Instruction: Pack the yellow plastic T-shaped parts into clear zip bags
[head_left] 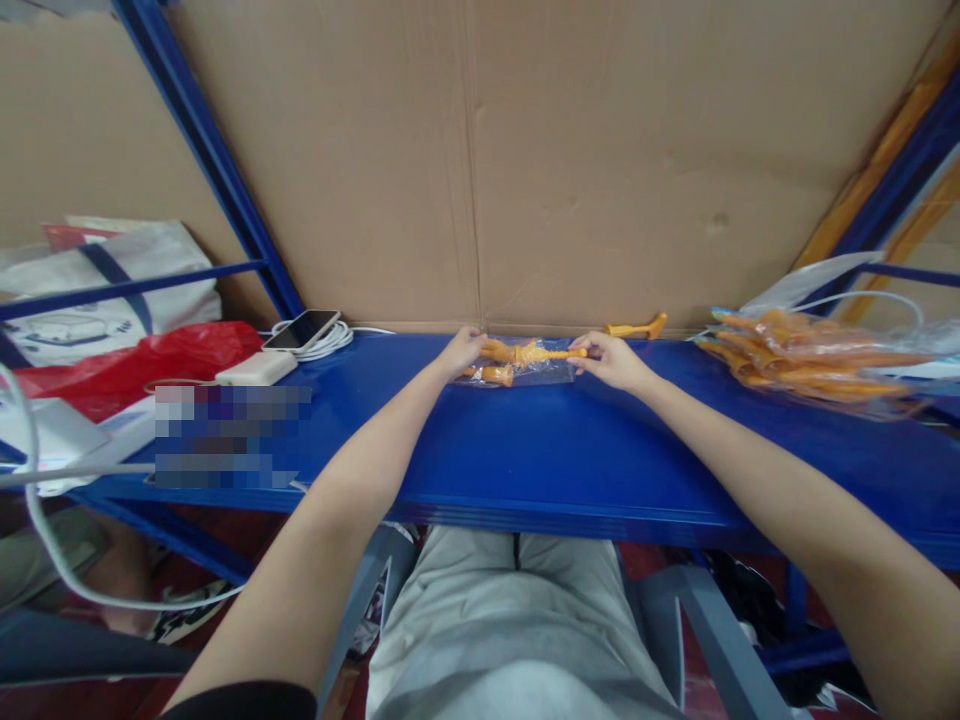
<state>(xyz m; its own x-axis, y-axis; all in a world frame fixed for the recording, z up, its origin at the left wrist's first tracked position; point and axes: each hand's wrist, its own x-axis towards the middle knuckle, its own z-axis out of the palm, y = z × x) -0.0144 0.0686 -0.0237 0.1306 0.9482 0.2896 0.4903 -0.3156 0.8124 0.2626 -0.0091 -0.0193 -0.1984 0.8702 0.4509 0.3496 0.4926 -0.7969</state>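
An orange plastic toy [534, 353] lies at the far middle of the blue shelf [540, 450], partly inside a small clear plastic bag [551, 373]. My left hand [461, 352] grips the toy's left end. Fingers of my right hand [611, 360] pinch its thin right end. A second orange piece [495, 375] shows inside the bag beneath the toy. Both forearms reach forward across the shelf.
A loose orange part [637, 327] lies by the cardboard wall [525, 160]. At the right sits a clear bag of several orange toys [806, 360]. At the left are a phone [301, 329], a white charger with cable [256, 368], a red bag [142, 362] and a white bag [105, 285].
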